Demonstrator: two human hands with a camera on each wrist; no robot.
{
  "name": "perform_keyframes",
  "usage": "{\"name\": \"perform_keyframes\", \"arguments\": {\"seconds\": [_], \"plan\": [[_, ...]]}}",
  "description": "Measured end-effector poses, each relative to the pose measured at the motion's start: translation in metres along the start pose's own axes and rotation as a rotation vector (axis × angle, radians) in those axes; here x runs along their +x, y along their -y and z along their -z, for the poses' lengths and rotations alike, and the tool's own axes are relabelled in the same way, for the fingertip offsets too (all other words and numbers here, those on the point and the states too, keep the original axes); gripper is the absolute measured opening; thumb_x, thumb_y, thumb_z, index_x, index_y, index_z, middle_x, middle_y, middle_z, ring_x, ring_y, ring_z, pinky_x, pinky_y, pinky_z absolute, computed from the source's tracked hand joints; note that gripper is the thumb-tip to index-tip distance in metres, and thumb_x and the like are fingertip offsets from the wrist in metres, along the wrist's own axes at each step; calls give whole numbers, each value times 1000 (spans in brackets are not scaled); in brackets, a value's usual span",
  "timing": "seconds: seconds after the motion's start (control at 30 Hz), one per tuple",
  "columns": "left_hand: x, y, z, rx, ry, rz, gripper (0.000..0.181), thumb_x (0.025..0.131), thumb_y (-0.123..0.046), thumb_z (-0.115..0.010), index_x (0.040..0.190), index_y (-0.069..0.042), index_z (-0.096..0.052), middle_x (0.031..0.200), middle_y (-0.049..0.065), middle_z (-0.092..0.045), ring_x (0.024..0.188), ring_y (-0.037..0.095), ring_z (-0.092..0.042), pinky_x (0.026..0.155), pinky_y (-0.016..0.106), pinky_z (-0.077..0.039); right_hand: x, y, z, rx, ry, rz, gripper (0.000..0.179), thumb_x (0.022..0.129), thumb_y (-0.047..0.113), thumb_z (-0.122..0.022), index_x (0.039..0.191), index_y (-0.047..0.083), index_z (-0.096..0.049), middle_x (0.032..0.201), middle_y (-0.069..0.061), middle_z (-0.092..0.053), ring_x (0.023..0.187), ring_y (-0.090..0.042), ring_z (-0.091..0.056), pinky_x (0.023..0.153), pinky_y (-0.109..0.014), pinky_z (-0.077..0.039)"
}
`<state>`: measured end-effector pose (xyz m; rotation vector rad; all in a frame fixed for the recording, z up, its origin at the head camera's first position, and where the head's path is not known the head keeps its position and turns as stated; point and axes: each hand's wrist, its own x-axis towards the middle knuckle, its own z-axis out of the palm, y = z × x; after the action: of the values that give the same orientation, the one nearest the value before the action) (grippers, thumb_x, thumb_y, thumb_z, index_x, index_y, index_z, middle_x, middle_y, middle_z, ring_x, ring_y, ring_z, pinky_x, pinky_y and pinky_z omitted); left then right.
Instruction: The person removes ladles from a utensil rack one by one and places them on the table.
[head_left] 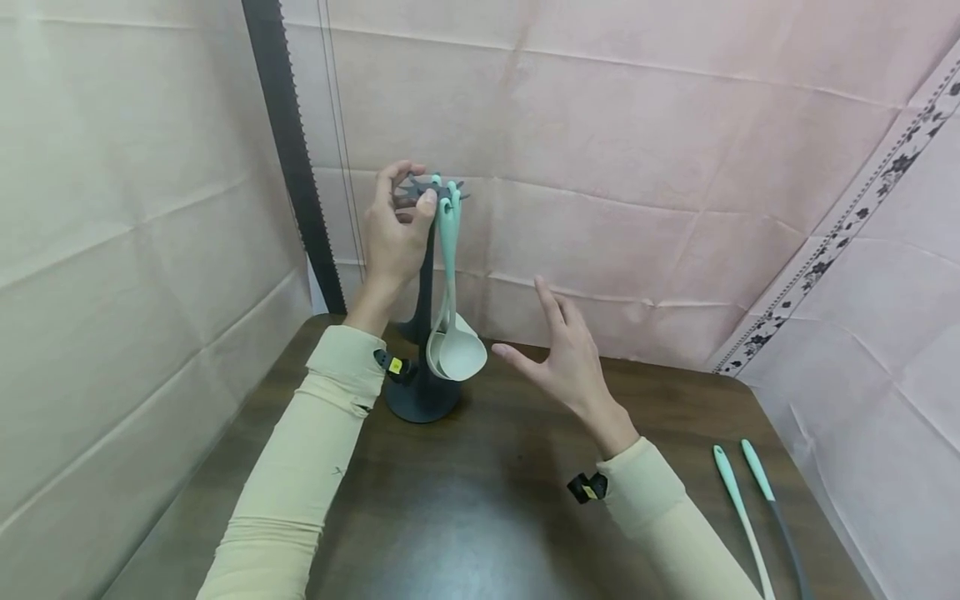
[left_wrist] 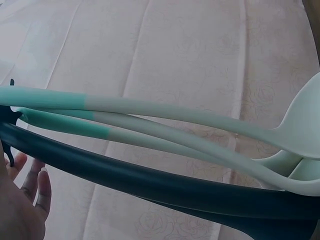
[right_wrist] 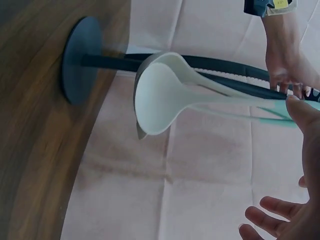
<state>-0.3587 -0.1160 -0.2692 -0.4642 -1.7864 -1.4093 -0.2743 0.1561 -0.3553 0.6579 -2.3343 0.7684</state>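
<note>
Grips dark stand [head_left: 425, 292] with partly hidden left hand [head_left: 399, 237] at ten o'clock; spreads empty right hand [head_left: 567, 360] near overlapping utensils [head_left: 462, 357], with two cropped tools [head_left: 740, 507] at four o'clock.

Pale mint-handled spoons [head_left: 462, 356], handle-up on an upright dark stand [head_left: 427, 287]

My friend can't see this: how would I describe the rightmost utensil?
Start at the brown table, right of the right hand. Past a pale utensil lies the rightmost utensil: its mint handle meets a dark shaft, unlike that neighbour's light one.
</note>
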Motion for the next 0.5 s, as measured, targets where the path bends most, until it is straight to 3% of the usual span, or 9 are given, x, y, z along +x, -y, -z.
{"name": "perform_keyframes", "arguments": {"seconds": [0.17, 0.5], "plan": [[-2, 0, -1, -3, -5, -4, 73, 92, -54, -54, 149, -8, -50, 144, -2, -64, 110, 20, -70, 88, 30, -53, 7, 10, -4, 70, -30, 38, 105, 84, 49, -87, 169, 28, -29, 151, -14, -52, 134, -35, -55, 101, -61, -50], [-2, -1, -2, -30, -4, -4, 75, 90, -56, -55, 148, -10, -50, 144, -1, -64, 108, 15, -68, 85, 32, -53, 26, 31, -7, 174, -90, 75, 97, 87, 30, -89, 166, 20, -35, 136, -18, -60, 115, -34, -63, 94, -52, -54]]}}
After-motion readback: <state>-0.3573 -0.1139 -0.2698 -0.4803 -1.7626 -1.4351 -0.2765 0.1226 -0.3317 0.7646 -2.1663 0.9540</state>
